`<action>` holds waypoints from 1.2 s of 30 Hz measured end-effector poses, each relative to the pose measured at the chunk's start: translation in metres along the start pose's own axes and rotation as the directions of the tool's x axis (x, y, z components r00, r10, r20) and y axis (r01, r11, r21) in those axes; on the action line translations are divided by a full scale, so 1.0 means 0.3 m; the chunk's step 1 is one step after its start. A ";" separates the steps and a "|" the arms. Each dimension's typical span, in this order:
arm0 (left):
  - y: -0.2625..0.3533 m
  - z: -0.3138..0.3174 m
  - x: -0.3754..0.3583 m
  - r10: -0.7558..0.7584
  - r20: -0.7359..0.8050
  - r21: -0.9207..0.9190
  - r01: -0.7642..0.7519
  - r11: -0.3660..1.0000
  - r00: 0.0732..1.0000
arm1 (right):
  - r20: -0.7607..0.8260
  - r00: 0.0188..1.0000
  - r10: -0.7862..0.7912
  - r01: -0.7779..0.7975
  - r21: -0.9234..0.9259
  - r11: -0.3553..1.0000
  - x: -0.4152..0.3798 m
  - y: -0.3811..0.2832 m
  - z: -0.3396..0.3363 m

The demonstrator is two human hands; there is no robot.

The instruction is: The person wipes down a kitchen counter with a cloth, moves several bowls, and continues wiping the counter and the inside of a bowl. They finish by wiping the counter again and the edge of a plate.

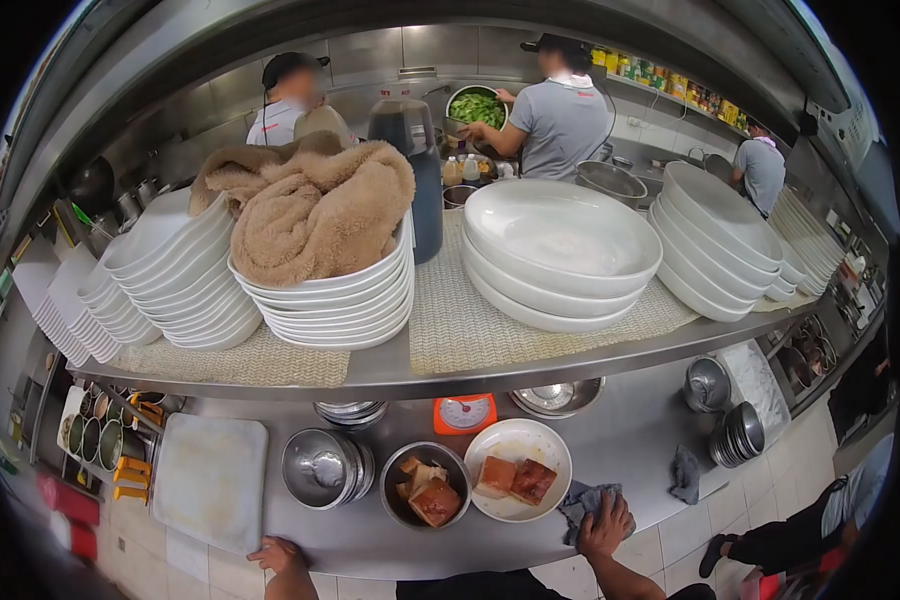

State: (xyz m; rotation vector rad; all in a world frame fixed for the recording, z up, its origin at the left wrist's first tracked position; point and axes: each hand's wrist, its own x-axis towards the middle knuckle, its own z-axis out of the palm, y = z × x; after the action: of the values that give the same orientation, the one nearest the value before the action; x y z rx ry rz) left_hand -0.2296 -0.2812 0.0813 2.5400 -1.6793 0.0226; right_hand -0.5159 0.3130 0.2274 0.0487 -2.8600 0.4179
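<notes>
My right hand (607, 527) presses down on a crumpled dark grey cloth (582, 507) at the counter's front edge, its fingers spread over the fabric. To the left, my left hand (278, 555) rests on the counter edge by the lower right corner of a white cutting board (210, 480), with nothing visible in it. Between my hands stand a white plate (522, 437) with two browned pieces of meat (532, 482) and a metal bowl (397, 512) holding more browned meat (434, 500).
Behind these sit an orange scale (465, 413) and stacked metal bowls (320, 468). A shelf (530, 377) above carries white dish stacks (560, 240), a brown towel (320, 215) and a dark bottle (420, 170). Another grey cloth (684, 475) lies right. Several people work nearby.
</notes>
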 end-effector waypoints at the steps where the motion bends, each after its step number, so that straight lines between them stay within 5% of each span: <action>1: -0.001 0.012 0.003 0.000 0.000 0.000 0.000 1.000 1.000 | -0.005 1.000 -0.004 0.004 0.002 1.000 0.001 -0.001 -0.001; 4: 0.015 -0.056 -0.031 -0.026 0.008 -0.037 0.026 0.999 1.000 | -0.007 1.000 -0.005 0.005 0.007 1.000 0.000 0.002 0.003; 6: 0.021 -0.130 -0.061 0.135 0.125 0.139 -0.153 0.978 0.983 | 0.020 1.000 0.008 -0.008 0.004 1.000 0.000 0.001 -0.002; 10: 0.039 -0.151 -0.076 0.120 0.127 0.129 -0.136 0.982 0.985 | 0.043 0.999 0.012 -0.012 -0.005 1.000 -0.001 0.007 0.000; 12: 0.018 -0.034 -0.022 -0.009 -0.050 0.005 0.009 1.000 0.999 | 0.037 0.999 0.012 -0.012 0.001 1.000 0.001 0.004 -0.003; 17: -0.019 0.070 0.035 -0.024 -0.091 0.022 0.026 0.999 0.996 | 0.028 1.000 0.015 -0.015 -0.001 1.000 -0.001 0.009 0.002; 22: 0.040 -0.193 -0.097 0.153 0.055 0.163 -0.160 0.974 0.987 | 0.059 0.997 0.041 -0.042 0.016 0.999 0.005 -0.005 -0.018; 24: 0.059 -0.221 -0.104 -0.255 0.067 -0.367 0.262 0.893 0.964 | 0.054 0.998 0.039 -0.040 0.016 0.999 0.003 0.005 -0.007; 25: 0.062 -0.233 -0.117 -0.252 0.066 -0.367 0.259 0.893 0.965 | 0.049 0.998 0.031 -0.032 0.014 0.999 0.002 0.009 -0.004; 27: 0.067 -0.281 -0.158 0.055 0.005 0.040 -0.055 0.998 0.998 | 0.046 0.999 0.028 -0.029 0.017 0.999 0.002 0.008 -0.008; 31: 0.087 -0.313 -0.160 -0.098 0.040 -0.095 0.102 0.990 0.994 | 0.046 0.999 0.025 -0.026 0.020 0.999 0.002 0.009 -0.008; 34: 0.053 -0.259 -0.129 -0.011 0.063 -0.052 0.014 0.999 0.998 | 0.037 0.999 0.020 -0.021 0.021 1.000 0.003 0.009 -0.010; 36: 0.032 -0.208 -0.115 0.155 -0.037 0.138 -0.148 0.979 0.987 | 0.038 0.999 0.026 -0.027 0.023 0.999 0.003 0.009 -0.009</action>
State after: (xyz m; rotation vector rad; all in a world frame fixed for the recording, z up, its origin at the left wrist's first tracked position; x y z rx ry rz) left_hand -0.2494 -0.2476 0.1417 2.4747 -1.9103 0.2130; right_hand -0.5162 0.3163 0.2294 0.0231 -2.8959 0.4602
